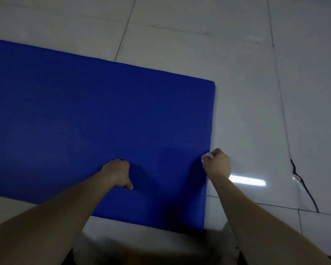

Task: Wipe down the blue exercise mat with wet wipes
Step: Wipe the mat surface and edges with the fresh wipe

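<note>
Matt blue mat (pixel 84 115) — glossy floor tiles (pixel 256 92)

Pale, glossy floor tiles (pixel 237 92) with thin dark joints (the room is dim) mirror a bright light strip (pixel 246 182); a dark cable (pixel 304 186) trails at right.

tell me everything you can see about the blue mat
The blue mat lies flat on the pale tiled floor, deep blue, foam-like, with a rounded far corner. Its left part runs out of frame. The left hand rests on it with fingers curled; the right hand holds a white wipe at its right edge.
</note>
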